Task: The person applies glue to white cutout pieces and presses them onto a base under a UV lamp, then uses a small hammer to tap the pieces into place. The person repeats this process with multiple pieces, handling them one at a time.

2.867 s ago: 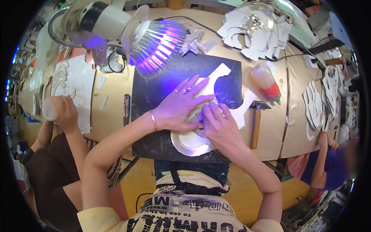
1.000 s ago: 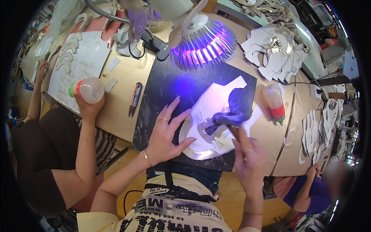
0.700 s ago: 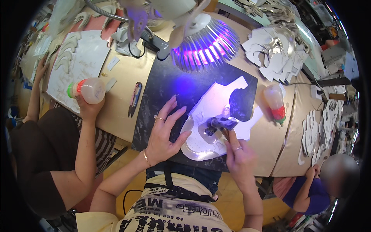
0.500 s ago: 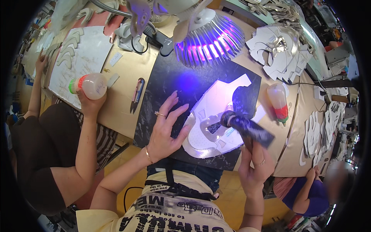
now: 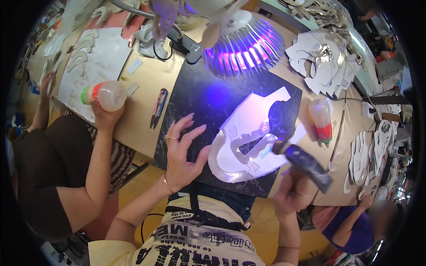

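A white shoe upper piece (image 5: 255, 116) lies flat on a black board (image 5: 188, 95), with grey, shiny trim around its opening and curved near edge. My left hand (image 5: 183, 153), a ring on one finger, hovers just left of the piece with its fingers apart and nothing in them. In my right hand (image 5: 295, 189) is a hammer (image 5: 307, 166), its dark head raised over the right edge of the piece. The fingers are closed around its handle, which is mostly hidden and slightly blurred.
A finned lamp (image 5: 244, 46) throws violet light on the board from above. Right of the board lies a squeeze bottle (image 5: 320, 119); thread snips (image 5: 159, 108) lie left. Stacked white pieces (image 5: 321, 62) sit far right. At left, a co-worker's hand (image 5: 106, 117) holds another bottle.
The hammer has moved right, away from the middle of the shoe upper piece. My left hand has shifted slightly left, off the edge of the piece.
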The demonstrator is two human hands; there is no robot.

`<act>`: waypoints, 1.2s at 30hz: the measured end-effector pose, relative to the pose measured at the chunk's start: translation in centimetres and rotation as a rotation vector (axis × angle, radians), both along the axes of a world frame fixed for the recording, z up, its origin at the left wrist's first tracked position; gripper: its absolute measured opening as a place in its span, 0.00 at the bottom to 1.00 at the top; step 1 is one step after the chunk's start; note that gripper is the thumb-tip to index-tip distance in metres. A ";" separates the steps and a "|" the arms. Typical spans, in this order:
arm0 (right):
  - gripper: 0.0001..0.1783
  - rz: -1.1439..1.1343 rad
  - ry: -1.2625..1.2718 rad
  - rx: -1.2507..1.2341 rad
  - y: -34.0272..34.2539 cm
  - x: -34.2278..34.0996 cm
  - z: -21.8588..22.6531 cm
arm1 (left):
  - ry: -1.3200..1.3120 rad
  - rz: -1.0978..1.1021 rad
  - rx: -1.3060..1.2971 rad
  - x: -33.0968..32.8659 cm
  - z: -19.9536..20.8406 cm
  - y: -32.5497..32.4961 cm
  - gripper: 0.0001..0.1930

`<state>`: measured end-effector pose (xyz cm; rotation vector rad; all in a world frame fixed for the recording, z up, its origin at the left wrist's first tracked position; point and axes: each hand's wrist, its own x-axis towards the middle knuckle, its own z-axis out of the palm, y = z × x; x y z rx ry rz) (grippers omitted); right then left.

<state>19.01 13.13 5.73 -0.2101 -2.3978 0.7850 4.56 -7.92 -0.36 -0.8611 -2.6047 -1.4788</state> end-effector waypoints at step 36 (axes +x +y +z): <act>0.26 -0.048 -0.399 0.298 1.0 2.4 -0.9 | 0.082 -0.072 -0.259 4.6 0.5 -0.7 0.29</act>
